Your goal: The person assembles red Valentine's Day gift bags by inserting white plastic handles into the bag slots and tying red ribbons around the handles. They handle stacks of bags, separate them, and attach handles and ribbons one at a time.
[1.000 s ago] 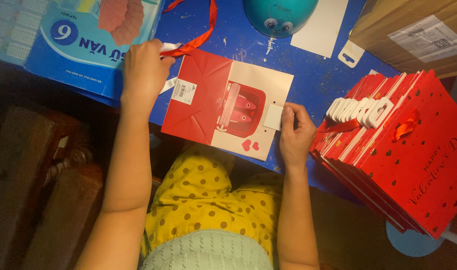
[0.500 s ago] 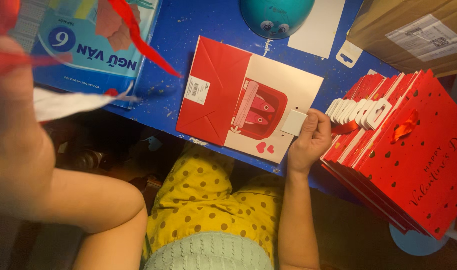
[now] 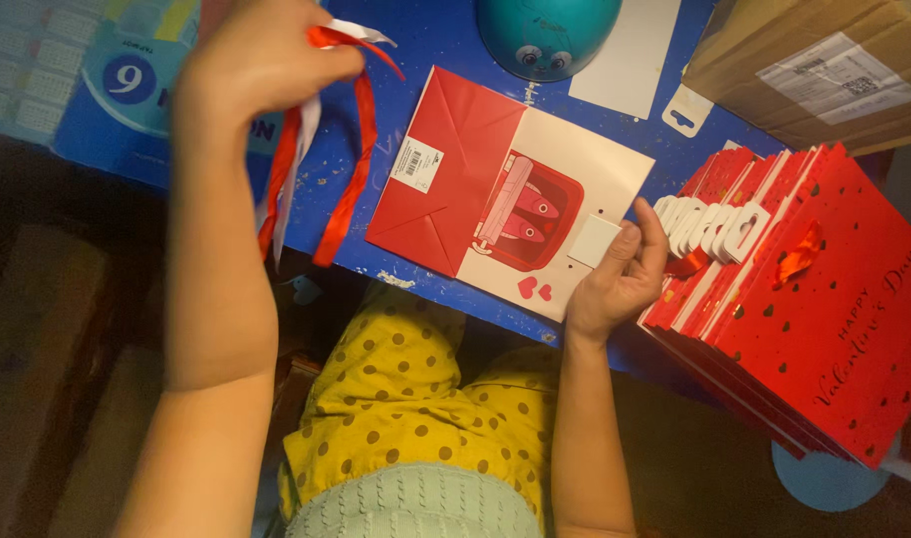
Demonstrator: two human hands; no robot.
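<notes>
- The left hand (image 3: 261, 60) is raised over the far left of the blue table (image 3: 425, 40), fingers bunched together and clamped on a red ribbon (image 3: 348, 179) and a strip of white paper (image 3: 294, 149) that hang down from the fist.
- The ribbon's loops dangle over the table's near edge, just left of the flat gift bag (image 3: 505, 194).
- That gift bag lies flat in the middle of the table, red at its left end with a white sticker, cream at its right with a red picture and two small hearts near the corner.
- The right hand (image 3: 615, 279) rests at the bag's near right corner, thumb and fingers pinching a small white square tag (image 3: 593, 241) that sits on the cream part.
- Just right of that hand stands a stack of red gift bags (image 3: 824, 299) with white hang tabs and a red bow.
- Far side: a teal round thing (image 3: 547, 30) with eyes, a white card (image 3: 625, 55), and a cardboard box (image 3: 824, 70) at the far right.
- A blue booklet (image 3: 107, 90) lies at the far left.
</notes>
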